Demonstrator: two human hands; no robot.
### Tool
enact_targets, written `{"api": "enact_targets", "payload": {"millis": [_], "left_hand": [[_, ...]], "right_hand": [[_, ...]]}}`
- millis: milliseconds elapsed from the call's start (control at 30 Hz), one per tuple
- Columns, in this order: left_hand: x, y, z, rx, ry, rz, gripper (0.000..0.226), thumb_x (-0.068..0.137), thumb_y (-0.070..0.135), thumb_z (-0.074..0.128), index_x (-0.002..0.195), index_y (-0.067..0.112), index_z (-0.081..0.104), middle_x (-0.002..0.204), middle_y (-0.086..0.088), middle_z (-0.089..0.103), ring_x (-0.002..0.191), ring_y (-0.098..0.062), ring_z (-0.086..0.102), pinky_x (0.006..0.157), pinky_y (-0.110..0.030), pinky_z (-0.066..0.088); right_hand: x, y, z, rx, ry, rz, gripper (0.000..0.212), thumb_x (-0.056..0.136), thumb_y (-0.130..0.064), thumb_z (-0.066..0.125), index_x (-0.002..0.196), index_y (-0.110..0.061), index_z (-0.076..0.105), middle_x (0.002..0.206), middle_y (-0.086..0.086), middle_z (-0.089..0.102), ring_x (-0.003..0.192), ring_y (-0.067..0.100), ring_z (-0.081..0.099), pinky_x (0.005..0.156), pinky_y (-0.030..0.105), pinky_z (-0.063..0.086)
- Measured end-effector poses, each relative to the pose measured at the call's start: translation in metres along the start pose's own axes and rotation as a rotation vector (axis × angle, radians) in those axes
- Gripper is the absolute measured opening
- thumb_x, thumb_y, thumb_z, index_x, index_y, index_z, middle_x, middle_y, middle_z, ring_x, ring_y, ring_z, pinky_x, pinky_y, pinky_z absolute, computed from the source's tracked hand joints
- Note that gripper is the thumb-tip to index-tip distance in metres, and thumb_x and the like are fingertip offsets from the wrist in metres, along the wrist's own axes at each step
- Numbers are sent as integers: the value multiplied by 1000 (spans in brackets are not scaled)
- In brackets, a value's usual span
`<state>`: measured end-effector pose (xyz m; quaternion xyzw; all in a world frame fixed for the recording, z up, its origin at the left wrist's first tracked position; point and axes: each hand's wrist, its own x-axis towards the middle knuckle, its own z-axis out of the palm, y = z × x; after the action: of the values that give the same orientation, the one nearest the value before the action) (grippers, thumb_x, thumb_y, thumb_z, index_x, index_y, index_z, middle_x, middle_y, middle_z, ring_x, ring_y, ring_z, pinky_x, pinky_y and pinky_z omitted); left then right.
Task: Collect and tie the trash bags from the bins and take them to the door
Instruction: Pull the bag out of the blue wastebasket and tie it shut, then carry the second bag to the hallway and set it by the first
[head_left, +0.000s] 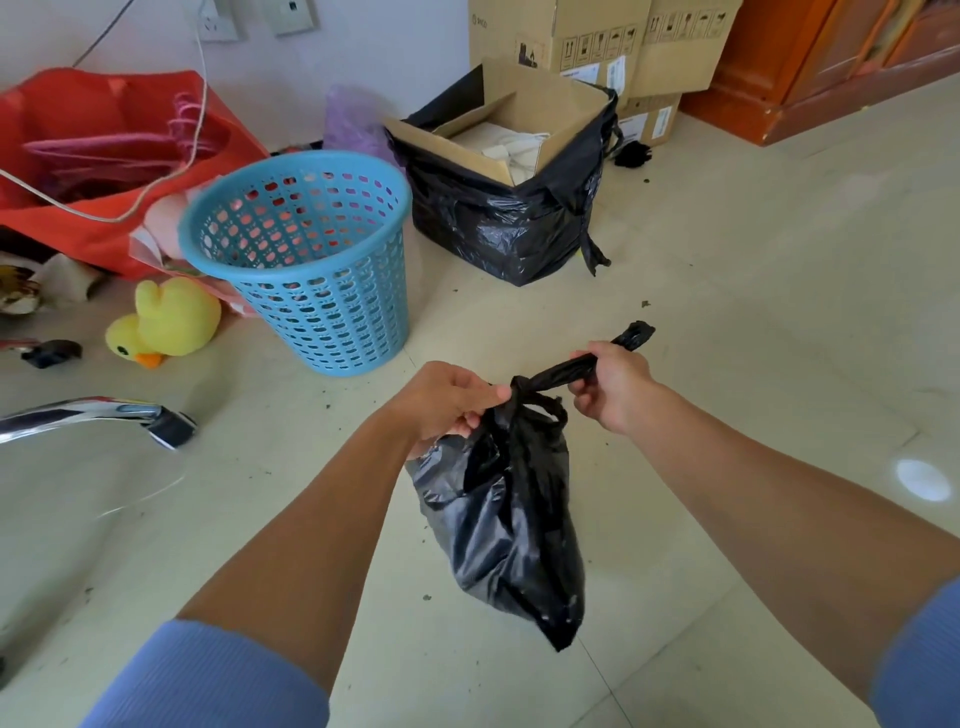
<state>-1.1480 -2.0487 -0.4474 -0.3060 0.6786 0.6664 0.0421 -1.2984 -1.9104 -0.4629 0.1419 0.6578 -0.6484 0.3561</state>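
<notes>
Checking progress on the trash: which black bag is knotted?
The small black bag held between both hands; the other black bag sits open around a cardboard box.

- The cardboard boxes (597, 36) stacked against the wall behind the blue basket (306, 260) carry a row of black handling pictograms along their lower edge; upward arrows can be made out, the rest are too small to tell.
- A faint logo sits at the upper left corner of the nearest stacked box; its letters are too blurred to read.
- White shipping labels (616, 70) on those boxes show print too small to read.
</notes>
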Motion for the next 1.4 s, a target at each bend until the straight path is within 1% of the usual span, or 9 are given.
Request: {"api": "enact_targets", "payload": {"millis": [267, 400, 500, 633, 800, 967, 1067, 1167, 1400], "left_hand": [[2, -35, -29, -41, 182, -99, 27, 82, 15, 73, 64, 6, 56, 57, -5, 49, 54, -17, 44, 54, -28, 40], [7, -47, -36, -68, 221, -143, 23, 81, 24, 75, 71, 7, 63, 66, -6, 58, 55, -15, 49, 50, -26, 38], [18, -60, -47, -259, 447, -171, 26, 82, 27, 74, 84, 4, 62, 69, -9, 60, 52, -17, 49, 47, -24, 38], [25, -90, -49, -219, 706, -298, 19, 83, 19, 69, 74, 6, 60, 68, -13, 59, 52, -22, 49, 50, -28, 42], [-31, -110, -24, -28, 617, -526, 11, 84, 15, 65, 79, 5, 61, 65, -10, 60, 52, -23, 51, 46, -25, 39], [-108, -72, -14, 86, 489, -656, 10, 84, 11, 61, 85, 2, 64, 66, -11, 64, 49, -20, 56, 42, -20, 41], [-148, -23, -17, 121, 409, -702, 8, 83, 10, 59, 79, 4, 63, 67, -13, 64, 50, -22, 56, 38, -19, 41], [-185, 36, -21, 141, 351, -714, 9, 84, 9, 59, 80, 3, 63, 66, -14, 63, 49, -23, 55, 37, -18, 40], [-249, 196, -31, 184, 246, -681, 10, 85, 12, 59, 89, 5, 64, 65, -12, 63, 51, -24, 55, 37, -15, 39]], "right_hand": [[8, 5, -5, -68, 67, -17, 38, 103, -31, 41, 84, -7, 63, 63, 7, 57, 45, 15, 47, 39, 20, 34], [21, 3, -7, -86, 9, -8, 29, 98, -34, 55, 85, -11, 67, 69, 4, 61, 50, 14, 51, 43, 22, 40], [31, -4, -6, -48, -65, 2, 18, 89, -31, 69, 90, -14, 64, 77, 4, 62, 55, 13, 51, 48, 23, 44], [32, 7, -3, -43, -26, -3, 24, 83, -28, 77, 91, -14, 60, 80, 4, 64, 58, 14, 53, 48, 23, 46], [-11, 18, -7, -168, 13, 54, 13, 84, -25, 75, 88, -17, 66, 77, 3, 68, 60, 12, 61, 51, 24, 45], [-81, -16, 1, -360, 40, 73, 15, 88, -22, 72, 79, -12, 64, 73, 1, 66, 49, 3, 63, 54, 25, 49], [-125, -41, 4, -592, -2, -77, 32, 88, -22, 70, 70, 4, 63, 61, 1, 57, 44, 4, 56, 50, 25, 41], [-174, -73, 3, -827, -42, -166, 53, 85, -27, 71, 45, -15, 38, 41, -9, 32, 39, 9, 30, 51, 27, 24], [-285, -182, -24, -1068, -10, -100, 51, 86, -33, 68, 50, -16, 36, 47, 3, 37, 47, 21, 38, 50, 30, 24]]}}
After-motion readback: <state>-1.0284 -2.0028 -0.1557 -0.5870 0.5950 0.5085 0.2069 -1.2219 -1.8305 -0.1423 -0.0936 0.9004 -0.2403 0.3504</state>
